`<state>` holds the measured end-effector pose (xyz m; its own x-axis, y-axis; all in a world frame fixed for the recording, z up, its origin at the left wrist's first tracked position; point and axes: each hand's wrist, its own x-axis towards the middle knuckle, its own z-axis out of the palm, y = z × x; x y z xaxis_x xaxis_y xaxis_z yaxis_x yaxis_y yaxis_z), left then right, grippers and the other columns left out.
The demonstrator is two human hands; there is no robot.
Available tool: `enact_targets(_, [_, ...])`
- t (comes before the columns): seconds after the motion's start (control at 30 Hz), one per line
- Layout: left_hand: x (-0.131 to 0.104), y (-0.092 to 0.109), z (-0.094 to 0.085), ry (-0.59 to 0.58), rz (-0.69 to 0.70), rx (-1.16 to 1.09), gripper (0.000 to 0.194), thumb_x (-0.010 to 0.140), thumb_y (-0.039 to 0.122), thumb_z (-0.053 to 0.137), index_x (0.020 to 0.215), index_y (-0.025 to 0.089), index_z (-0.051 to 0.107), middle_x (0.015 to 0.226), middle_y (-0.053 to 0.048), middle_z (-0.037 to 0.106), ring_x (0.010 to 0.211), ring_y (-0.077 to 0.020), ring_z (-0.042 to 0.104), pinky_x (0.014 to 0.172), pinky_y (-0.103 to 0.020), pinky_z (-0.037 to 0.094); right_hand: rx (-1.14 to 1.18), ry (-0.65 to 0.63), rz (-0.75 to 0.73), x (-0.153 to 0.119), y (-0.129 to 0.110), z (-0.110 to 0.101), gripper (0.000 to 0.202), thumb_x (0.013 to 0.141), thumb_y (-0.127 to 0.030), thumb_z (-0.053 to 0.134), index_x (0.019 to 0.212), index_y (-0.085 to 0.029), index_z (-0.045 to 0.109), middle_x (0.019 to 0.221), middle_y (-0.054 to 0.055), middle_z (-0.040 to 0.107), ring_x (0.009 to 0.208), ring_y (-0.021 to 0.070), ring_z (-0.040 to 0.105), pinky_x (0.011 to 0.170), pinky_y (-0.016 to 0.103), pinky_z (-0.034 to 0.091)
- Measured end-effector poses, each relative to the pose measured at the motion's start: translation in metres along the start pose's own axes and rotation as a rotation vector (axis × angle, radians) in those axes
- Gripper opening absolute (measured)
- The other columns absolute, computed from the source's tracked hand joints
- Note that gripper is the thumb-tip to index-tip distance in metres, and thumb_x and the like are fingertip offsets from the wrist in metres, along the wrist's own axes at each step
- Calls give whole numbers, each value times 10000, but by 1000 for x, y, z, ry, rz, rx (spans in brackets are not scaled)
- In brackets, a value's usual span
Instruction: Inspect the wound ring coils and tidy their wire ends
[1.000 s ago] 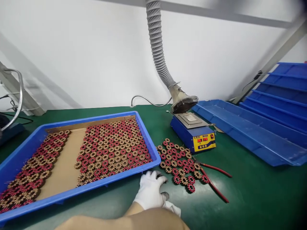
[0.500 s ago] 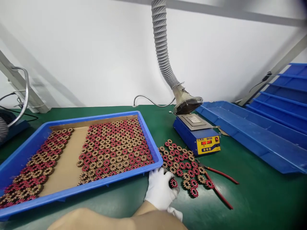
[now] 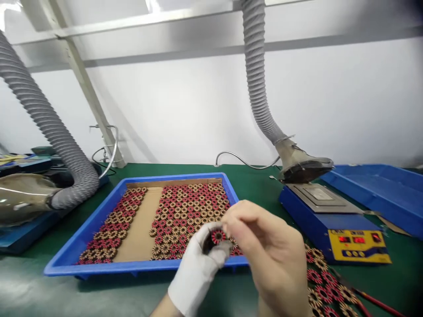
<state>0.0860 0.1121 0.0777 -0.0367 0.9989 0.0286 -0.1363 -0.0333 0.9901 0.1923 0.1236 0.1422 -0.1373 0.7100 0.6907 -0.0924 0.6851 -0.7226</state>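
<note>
My left hand (image 3: 194,264), in a white glove, is closed around a small motor stator (image 3: 218,237) wound with red wire, held up above the front edge of the blue tray (image 3: 148,266). My bare right hand (image 3: 277,255) is at the stator's upper right, thumb and forefinger pinched at its rim. Whatever lies between those fingertips is too small to make out. Inside the tray, many red and copper-coloured stators (image 3: 185,211) lie in rows on cardboard. More loose stators (image 3: 322,286) are on the green table, right of my right hand.
A blue heating plate (image 3: 307,211) with a lit yellow panel stands at the right under a grey extraction hose (image 3: 256,75). Red-handled pliers (image 3: 376,301) lie at the lower right. Another blue tray (image 3: 380,187) is behind. A second hose (image 3: 49,119) comes down at the left.
My left hand has lifted the stator from the table beside the loose pile. My right hand has come into view and meets it. The view has turned left and up.
</note>
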Motion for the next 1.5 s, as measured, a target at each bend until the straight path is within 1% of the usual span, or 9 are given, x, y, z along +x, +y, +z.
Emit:
enact_targets(0.2, [8,43,-18,64,113,-253,302,696,197,715,975,148,609,843,-60,674,718,-170,629,730,-301,531,-146,20,57,15,31,-4,154,973,-309,558,1069,-337,675,1056,9,562,991,168,545,852,286,422])
enact_targets(0.33, [-1,48,-28,-21,35,-219,324,651,194,745,910,151,555,790,-49,647,610,-169,623,637,-321,540,-107,-325,145,16,37,-8,246,999,-374,491,1192,-397,641,1403,17,426,1361,237,342,1112,405,259])
enact_targets(0.5, [-5,54,-42,-97,71,-141,466,683,502,791,878,122,604,695,-43,616,536,-144,585,539,-266,484,86,-632,248,17,38,-3,269,999,-390,485,1203,-385,660,1448,28,436,1383,246,341,1120,416,280])
enact_targets(0.7, [-3,52,-54,-220,89,-112,604,636,699,752,713,134,553,547,-39,596,455,-130,567,491,-229,415,437,-443,246,15,44,27,115,877,-311,706,787,-308,777,1102,21,623,1139,202,547,962,305,432])
enact_targets(0.87, [-13,51,-61,-258,41,-181,595,640,646,789,859,139,566,599,-50,652,496,-151,610,523,-231,438,723,-163,231,15,44,20,157,902,-343,671,771,-300,745,856,-10,586,1015,160,562,988,263,426])
enact_targets(1.1, [-16,56,-59,-227,126,-114,540,738,644,707,825,117,633,742,-99,680,698,-206,647,684,-301,490,443,-573,248,13,36,23,220,909,-423,646,1034,-295,775,1122,76,590,1045,232,557,865,335,463])
enact_targets(1.23, [-13,48,-65,-280,61,-103,530,695,616,764,820,118,630,701,-84,667,623,-172,615,600,-259,454,647,-377,345,12,37,32,175,830,-373,741,701,-263,785,837,42,562,855,199,537,748,312,456])
enact_targets(1.37, [-15,46,-73,-407,-17,-197,565,629,569,833,896,126,604,637,-74,665,559,-172,613,541,-239,432,713,-190,304,14,38,20,174,864,-378,700,729,-285,757,795,15,543,881,187,517,889,317,421])
enact_targets(1.5, [-19,60,-75,-313,78,-57,509,729,621,724,833,140,594,647,-54,631,587,-162,583,583,-253,420,416,-485,247,13,32,14,209,893,-429,663,1040,-317,761,977,45,547,924,206,509,845,331,410])
